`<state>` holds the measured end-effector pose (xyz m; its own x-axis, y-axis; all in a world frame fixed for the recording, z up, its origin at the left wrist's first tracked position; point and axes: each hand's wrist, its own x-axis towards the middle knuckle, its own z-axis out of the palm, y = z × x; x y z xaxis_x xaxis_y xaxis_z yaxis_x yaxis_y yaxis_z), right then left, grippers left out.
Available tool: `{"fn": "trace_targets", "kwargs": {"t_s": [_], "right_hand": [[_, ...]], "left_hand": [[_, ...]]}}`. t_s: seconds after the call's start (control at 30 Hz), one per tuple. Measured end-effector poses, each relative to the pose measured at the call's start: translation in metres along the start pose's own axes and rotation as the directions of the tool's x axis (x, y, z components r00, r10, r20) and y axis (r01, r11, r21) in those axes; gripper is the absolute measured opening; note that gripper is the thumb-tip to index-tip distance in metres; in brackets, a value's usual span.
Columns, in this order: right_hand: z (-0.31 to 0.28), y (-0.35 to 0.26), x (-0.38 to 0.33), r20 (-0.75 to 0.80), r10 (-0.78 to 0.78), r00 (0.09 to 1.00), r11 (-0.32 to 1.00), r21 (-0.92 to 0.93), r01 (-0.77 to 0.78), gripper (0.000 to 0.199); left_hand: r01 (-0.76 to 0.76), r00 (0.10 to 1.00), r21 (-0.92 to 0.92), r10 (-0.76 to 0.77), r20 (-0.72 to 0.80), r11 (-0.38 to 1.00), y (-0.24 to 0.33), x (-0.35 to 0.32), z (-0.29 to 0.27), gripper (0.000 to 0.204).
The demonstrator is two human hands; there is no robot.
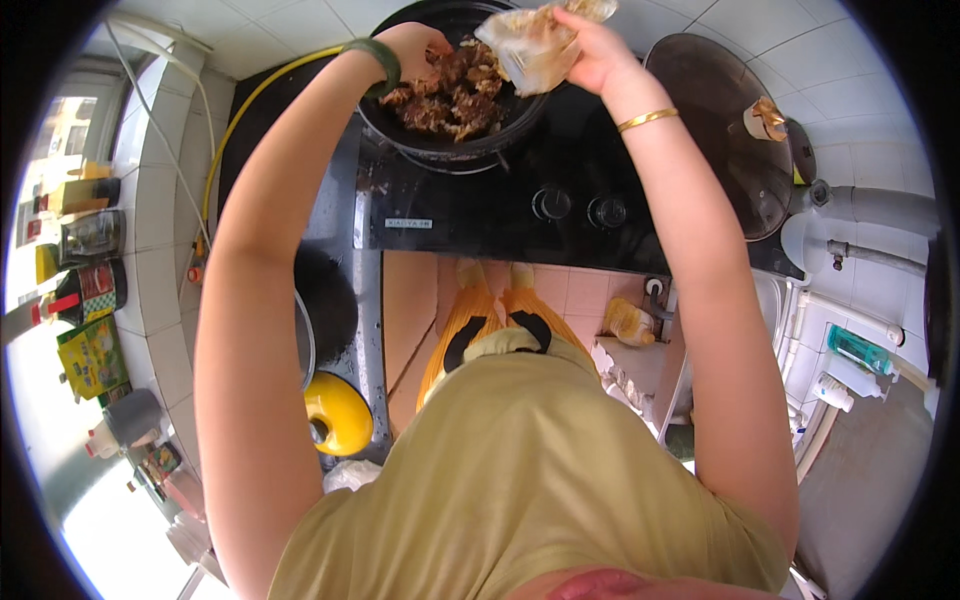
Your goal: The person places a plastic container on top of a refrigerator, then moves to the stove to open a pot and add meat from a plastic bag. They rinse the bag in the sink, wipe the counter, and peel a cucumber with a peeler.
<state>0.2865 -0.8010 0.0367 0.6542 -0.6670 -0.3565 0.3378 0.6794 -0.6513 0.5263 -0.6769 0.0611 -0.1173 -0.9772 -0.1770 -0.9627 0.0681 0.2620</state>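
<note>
A black wok full of brown cooked meat pieces sits on the black gas stove at the top middle. My left hand, with a green bangle at the wrist, reaches over the wok's far left rim, fingers down among the meat; whether it grips anything is hidden. My right hand, with a gold bangle on its wrist, holds a crumpled clear plastic bag, smeared with sauce, tilted over the wok's right side.
A dark glass lid lies to the right of the stove. Two stove knobs face me. Bottles and jars line the tiled ledge at left. A yellow container sits low at left. A sink area is at right.
</note>
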Motion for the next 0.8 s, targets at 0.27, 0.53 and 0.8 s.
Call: {"fn": "trace_targets", "kwargs": {"t_s": [0.27, 0.53, 0.8], "right_hand": [[0.033, 0.038, -0.008, 0.198, -0.516, 0.833, 0.039, -0.966, 0.254, 0.033], [0.022, 0.027, 0.009, 0.261, -0.499, 0.827, 0.255, -0.867, 0.428, 0.043], [0.044, 0.018, -0.046, 0.228, -0.082, 0.970, 0.937, 0.350, -0.003, 0.043]], "left_hand": [[-0.079, 0.994, 0.054, 0.075, 0.077, 0.995, 0.021, -0.018, 0.009, 0.034], [0.037, 0.947, -0.075, -0.059, -0.317, 0.997, 0.028, -0.041, 0.001, 0.033], [-0.256, 0.861, -0.812, -0.258, -0.438, 0.524, 0.063, -0.063, -0.006, 0.025]]}}
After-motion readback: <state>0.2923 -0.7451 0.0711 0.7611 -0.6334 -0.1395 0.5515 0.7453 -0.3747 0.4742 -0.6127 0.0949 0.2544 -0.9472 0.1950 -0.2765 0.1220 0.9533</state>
